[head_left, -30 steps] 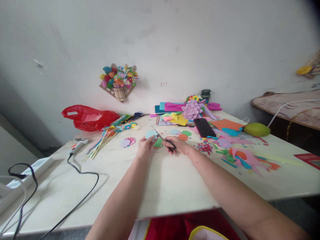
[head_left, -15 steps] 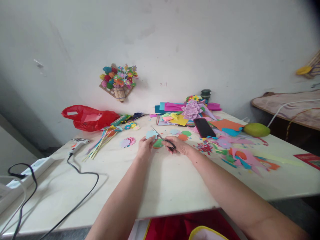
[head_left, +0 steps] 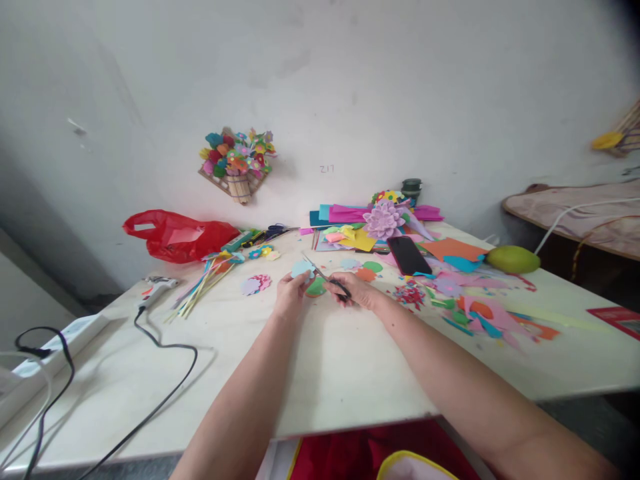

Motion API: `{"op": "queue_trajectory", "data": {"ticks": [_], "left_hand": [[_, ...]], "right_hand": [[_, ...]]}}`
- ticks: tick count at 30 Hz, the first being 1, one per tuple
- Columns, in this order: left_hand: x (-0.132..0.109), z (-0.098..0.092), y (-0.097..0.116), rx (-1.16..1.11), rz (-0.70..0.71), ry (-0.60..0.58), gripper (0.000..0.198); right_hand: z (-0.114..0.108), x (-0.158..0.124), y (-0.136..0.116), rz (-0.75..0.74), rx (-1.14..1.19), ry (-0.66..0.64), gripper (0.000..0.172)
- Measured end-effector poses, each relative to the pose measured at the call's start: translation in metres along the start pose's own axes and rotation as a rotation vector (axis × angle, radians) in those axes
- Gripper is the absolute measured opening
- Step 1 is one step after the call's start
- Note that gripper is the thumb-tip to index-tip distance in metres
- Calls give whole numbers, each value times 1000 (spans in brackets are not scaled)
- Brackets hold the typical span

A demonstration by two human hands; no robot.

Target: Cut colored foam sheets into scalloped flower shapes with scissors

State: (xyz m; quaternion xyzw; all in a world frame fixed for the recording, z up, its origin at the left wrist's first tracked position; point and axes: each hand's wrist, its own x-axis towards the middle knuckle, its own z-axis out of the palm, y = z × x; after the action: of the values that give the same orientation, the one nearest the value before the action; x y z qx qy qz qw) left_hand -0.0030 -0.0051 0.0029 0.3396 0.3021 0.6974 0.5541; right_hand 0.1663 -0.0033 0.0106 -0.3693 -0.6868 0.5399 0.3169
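Observation:
My left hand (head_left: 289, 293) pinches a small light-blue foam piece (head_left: 302, 269) just above the white table (head_left: 325, 360). My right hand (head_left: 356, 290) is closed round the black handles of small scissors (head_left: 325, 275), whose blades point up-left into the blue piece. A green foam circle (head_left: 316, 287) lies on the table between the two hands.
Coloured foam scraps (head_left: 480, 310), a black phone (head_left: 409, 255), foam sheets (head_left: 350, 215) and a purple paper flower (head_left: 383, 219) crowd the far right. A red plastic bag (head_left: 180, 235), sticks (head_left: 203, 287) and a glue gun (head_left: 157, 289) with black cable lie left. A green fruit (head_left: 513, 259) sits right.

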Motion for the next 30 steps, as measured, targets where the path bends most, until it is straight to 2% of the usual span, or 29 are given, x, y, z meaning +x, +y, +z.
{"op": "queue_trajectory", "data": {"ticks": [30], "left_hand": [[0, 1, 0, -6, 7, 14, 24]], "right_hand": [[0, 3, 7, -34, 43, -28, 34]]}}
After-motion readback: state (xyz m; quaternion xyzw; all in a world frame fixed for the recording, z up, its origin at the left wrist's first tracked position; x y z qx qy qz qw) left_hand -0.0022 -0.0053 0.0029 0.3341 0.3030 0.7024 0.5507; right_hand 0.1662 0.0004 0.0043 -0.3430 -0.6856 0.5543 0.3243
